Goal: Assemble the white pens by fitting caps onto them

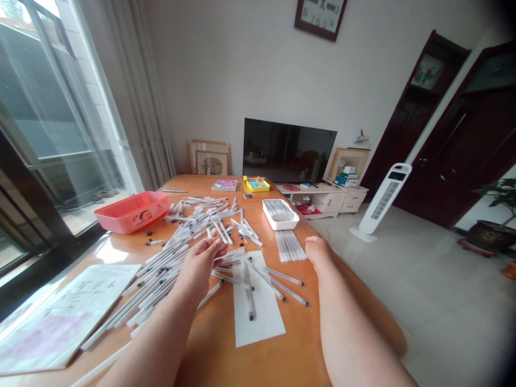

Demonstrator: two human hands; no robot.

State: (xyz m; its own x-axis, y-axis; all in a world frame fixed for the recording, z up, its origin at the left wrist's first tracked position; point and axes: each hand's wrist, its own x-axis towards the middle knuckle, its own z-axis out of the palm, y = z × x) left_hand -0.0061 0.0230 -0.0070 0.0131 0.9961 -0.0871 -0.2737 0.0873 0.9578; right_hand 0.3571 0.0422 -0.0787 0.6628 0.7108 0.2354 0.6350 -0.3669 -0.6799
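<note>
My left hand [206, 260] is closed in a pinch above the spread of pens, its thumb and fingertips together. Whatever lies between those fingers is too small or hidden to make out. Beneath and around it lie many clear pen barrels [197, 221], some with black tips. My right hand [317, 250] is curled at the right end of a row of thin clear tubes [291, 245]; its fingers are mostly turned away, and I cannot tell what they hold. Between my forearms, several black-ended pens [296, 294] lie on and beside a white paper sheet [259, 317].
A white tray [296, 221] holding more thin tubes stands behind the row. At the left are a red plastic basket [121, 219] and a writing booklet [60, 317]. Small black caps [148, 243] lie scattered. A yellow box [263, 187] and a booklet [224, 186] sit at the far end.
</note>
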